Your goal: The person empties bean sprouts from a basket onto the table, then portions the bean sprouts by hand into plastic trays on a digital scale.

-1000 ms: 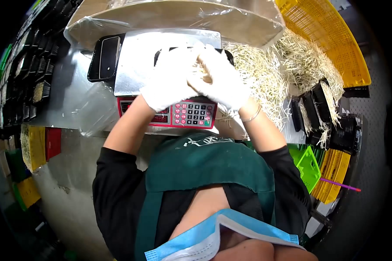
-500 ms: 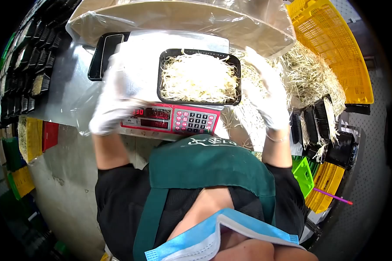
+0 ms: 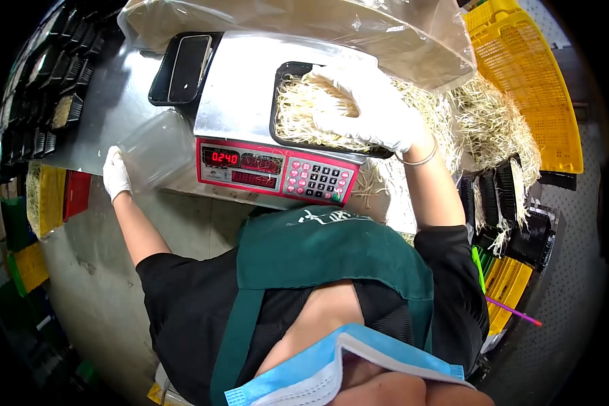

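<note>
A black tray (image 3: 282, 135) filled with pale bean sprouts (image 3: 311, 111) rests on the metal plate of a red scale (image 3: 274, 169), whose lit display reads 0.240. My gloved right hand (image 3: 372, 108) lies over the tray's right part. Its thumb and fingers curve round a bunch of sprouts. At the table's left edge, my gloved left hand (image 3: 117, 174) has its fingers closed at the side of a clear plastic lid (image 3: 159, 145), which lies left of the scale.
A phone (image 3: 189, 68) sits in another black tray (image 3: 161, 88) behind the lid. Loose sprouts (image 3: 494, 125) are heaped on the right, near filled black trays (image 3: 504, 193) and a yellow crate (image 3: 521, 74). Stacked black trays (image 3: 64, 74) stand far left. A clear plastic sheet (image 3: 304, 27) spans the back.
My left hand has moved left and down to the clear lid. My right hand has moved left, from beside the tray onto its sprouts. The view has shifted slightly.
</note>
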Motion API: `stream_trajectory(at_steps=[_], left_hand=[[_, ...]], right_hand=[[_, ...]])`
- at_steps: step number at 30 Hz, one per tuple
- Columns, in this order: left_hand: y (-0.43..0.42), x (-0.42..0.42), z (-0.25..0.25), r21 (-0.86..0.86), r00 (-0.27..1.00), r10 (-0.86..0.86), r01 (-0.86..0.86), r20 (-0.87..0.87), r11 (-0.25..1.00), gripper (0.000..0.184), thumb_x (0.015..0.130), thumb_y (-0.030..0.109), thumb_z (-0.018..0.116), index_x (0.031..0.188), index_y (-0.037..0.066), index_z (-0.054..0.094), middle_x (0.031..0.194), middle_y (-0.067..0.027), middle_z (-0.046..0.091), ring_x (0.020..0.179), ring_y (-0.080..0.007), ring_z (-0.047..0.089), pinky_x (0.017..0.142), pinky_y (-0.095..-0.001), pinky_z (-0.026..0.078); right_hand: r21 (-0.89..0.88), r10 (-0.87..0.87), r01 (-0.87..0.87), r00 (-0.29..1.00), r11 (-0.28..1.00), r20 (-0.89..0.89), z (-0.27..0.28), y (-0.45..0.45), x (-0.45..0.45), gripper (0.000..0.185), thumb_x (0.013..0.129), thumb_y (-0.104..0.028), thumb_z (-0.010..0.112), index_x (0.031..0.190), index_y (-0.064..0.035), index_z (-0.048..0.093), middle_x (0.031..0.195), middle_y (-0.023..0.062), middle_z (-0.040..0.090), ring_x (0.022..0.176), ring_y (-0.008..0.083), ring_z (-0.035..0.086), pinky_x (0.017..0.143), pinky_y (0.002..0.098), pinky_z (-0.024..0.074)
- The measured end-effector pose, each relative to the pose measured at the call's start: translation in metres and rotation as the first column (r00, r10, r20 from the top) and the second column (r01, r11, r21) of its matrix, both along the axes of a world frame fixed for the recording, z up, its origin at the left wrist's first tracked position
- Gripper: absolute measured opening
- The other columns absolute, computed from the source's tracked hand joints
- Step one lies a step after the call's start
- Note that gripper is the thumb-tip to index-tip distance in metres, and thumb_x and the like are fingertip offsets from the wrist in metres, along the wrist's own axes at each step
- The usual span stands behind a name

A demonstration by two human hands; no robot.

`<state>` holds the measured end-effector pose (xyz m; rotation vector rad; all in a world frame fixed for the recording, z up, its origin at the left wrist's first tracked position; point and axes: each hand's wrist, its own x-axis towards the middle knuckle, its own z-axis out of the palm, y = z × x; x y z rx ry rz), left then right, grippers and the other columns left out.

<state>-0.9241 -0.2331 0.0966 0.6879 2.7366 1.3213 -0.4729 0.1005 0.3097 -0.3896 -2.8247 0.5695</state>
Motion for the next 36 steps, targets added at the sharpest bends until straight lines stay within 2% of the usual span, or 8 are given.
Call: stream_trajectory(at_steps=[6, 10, 20, 23, 25, 26, 30, 36], left_hand=[[0.006, 0.019, 0.034, 0.108, 0.954, -0.012, 0.046, -0.299, 0.993, 0.040, 0.096, 0.030, 0.041, 0.119, 0.001, 0.057, 0.117, -0.0190, 0.060, 0.108, -0.0291, 0.057, 0.095, -0.0341, 0.041], [0.012, 0.028, 0.042, -0.325, 0.958, -0.010, -0.087, -0.287, 0.942, 0.037, 0.095, 0.024, 0.040, 0.109, -0.002, 0.062, 0.102, -0.0160, 0.066, 0.091, -0.0275, 0.063, 0.083, -0.0343, 0.047], [0.018, 0.071, 0.137, 0.620, 0.874, 0.101, -0.414, 0.475, 0.667, 0.038, 0.095, 0.026, 0.041, 0.115, 0.001, 0.061, 0.090, -0.0035, 0.061, 0.066, -0.0087, 0.050, 0.056, -0.0236, 0.039], [0.033, 0.121, 0.170, 0.242, 0.954, -0.245, 0.283, -0.173, 0.928, 0.037, 0.094, 0.027, 0.045, 0.116, 0.002, 0.060, 0.088, -0.0031, 0.062, 0.070, -0.0108, 0.054, 0.060, -0.0237, 0.044], [0.086, 0.158, 0.178, 0.030, 0.619, -0.304, 0.468, -0.724, 0.883, 0.034, 0.089, 0.021, 0.053, 0.117, 0.004, 0.060, 0.086, -0.0031, 0.064, 0.071, -0.0119, 0.059, 0.061, -0.0227, 0.049], [0.102, 0.178, 0.167, 0.376, 0.878, -0.319, 0.447, -0.357, 0.812, 0.029, 0.089, 0.019, 0.055, 0.113, 0.005, 0.062, 0.087, -0.0015, 0.064, 0.064, -0.0094, 0.056, 0.056, -0.0227, 0.047], [0.132, 0.249, 0.201, 0.689, 0.835, -0.520, 0.272, 0.178, 0.672, 0.027, 0.097, 0.019, 0.042, 0.106, 0.001, 0.061, 0.070, -0.0072, 0.064, 0.050, -0.0097, 0.054, 0.045, -0.0213, 0.041], [0.059, 0.154, 0.169, 0.919, 0.785, -0.562, -0.022, 0.259, 0.393, 0.042, 0.100, 0.027, 0.034, 0.106, -0.006, 0.060, 0.069, -0.0090, 0.061, 0.050, -0.0143, 0.055, 0.046, -0.0247, 0.044]], right_hand=[[-0.118, -0.173, 0.142, 0.929, 0.983, -0.326, 0.019, -0.012, 0.055, 0.059, 0.077, -0.025, 0.072, 0.126, -0.0009, 0.050, 0.127, 0.0137, 0.053, 0.120, 0.0255, 0.049, 0.103, 0.0382, 0.0351], [-0.382, -0.371, 0.183, 0.780, 0.906, -0.505, -0.013, -0.019, 0.117, 0.060, 0.071, -0.013, 0.075, 0.124, -0.0003, 0.051, 0.124, 0.0135, 0.056, 0.117, 0.0235, 0.050, 0.103, 0.0367, 0.0352], [-0.568, -0.614, 0.316, 0.636, 0.760, -0.468, -0.049, -0.045, 0.180, 0.049, 0.084, -0.015, 0.067, 0.126, -0.0002, 0.046, 0.130, 0.0194, 0.050, 0.120, 0.0267, 0.049, 0.103, 0.0393, 0.0363], [-0.554, -0.427, 0.065, 0.713, 0.830, -0.556, -0.038, -0.055, 0.134, 0.058, 0.080, -0.014, 0.069, 0.130, 0.0002, 0.042, 0.126, 0.0195, 0.053, 0.113, 0.0289, 0.054, 0.097, 0.0406, 0.0425], [-0.708, -0.311, -0.213, 0.787, 0.674, -0.533, -0.010, -0.072, 0.085, 0.065, 0.081, -0.018, 0.068, 0.134, 0.0009, 0.035, 0.126, 0.0191, 0.052, 0.113, 0.0285, 0.054, 0.092, 0.0386, 0.0446], [-0.792, -0.307, -0.274, 0.814, 0.545, -0.493, -0.001, -0.080, 0.065, 0.065, 0.083, -0.017, 0.066, 0.135, 0.0012, 0.032, 0.125, 0.0188, 0.052, 0.110, 0.0268, 0.055, 0.089, 0.0366, 0.0461], [-0.847, -0.479, -0.226, 0.741, 0.482, -0.470, 0.036, -0.093, 0.017, 0.052, 0.088, -0.012, 0.060, 0.129, 0.0044, 0.031, 0.098, 0.0161, 0.064, 0.073, 0.0135, 0.063, 0.056, 0.0219, 0.0495], [-0.695, -0.500, -0.308, 0.515, 0.650, -0.696, 0.027, -0.071, 0.053, 0.053, 0.083, -0.008, 0.065, 0.127, 0.0024, 0.037, 0.102, 0.0172, 0.064, 0.056, 0.0082, 0.059, 0.041, 0.0164, 0.0444]])
